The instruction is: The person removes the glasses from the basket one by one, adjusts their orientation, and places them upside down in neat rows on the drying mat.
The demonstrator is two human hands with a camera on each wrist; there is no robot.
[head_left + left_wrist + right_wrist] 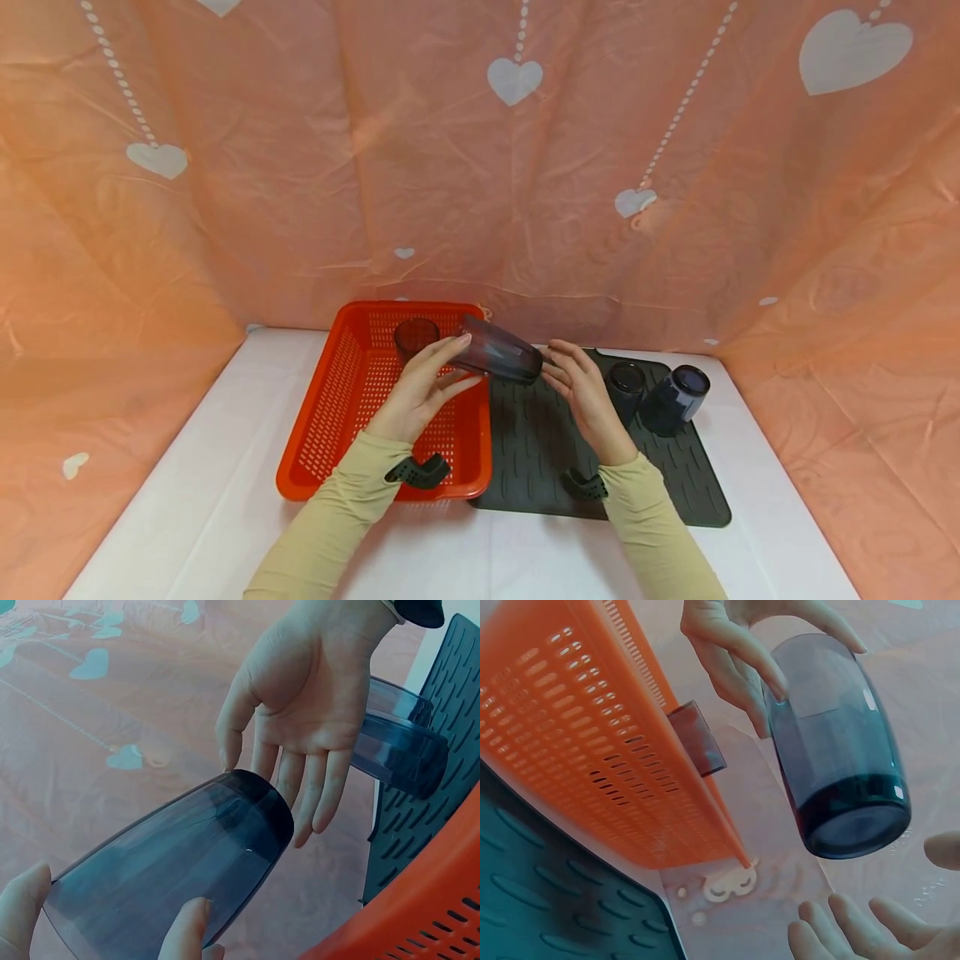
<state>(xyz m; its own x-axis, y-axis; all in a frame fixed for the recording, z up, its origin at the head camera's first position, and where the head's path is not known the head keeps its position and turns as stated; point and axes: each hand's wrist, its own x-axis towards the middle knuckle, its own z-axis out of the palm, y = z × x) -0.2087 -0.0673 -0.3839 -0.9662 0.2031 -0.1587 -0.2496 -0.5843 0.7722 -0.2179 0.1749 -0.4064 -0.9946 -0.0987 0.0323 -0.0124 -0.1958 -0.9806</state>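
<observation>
A dark tinted drinking glass (501,353) is held tilted in the air, between the basket and the mat. My left hand (418,395) grips it near its rim, thumb on one side and fingers on the other. The thick base points toward my right hand (590,398), whose fingers are spread and slightly bent close to it. In the right wrist view a gap shows between that base (859,831) and the right fingertips. Another glass (415,333) stands in the orange basket (482,450) at its back.
On the dark ridged drying mat (525,462) at the right, two more tinted glasses, one inner (626,382) and one outer (677,398), stand bottom up. White cloth (187,500) covers the table. A pink curtain (450,167) with hearts hangs behind and at both sides.
</observation>
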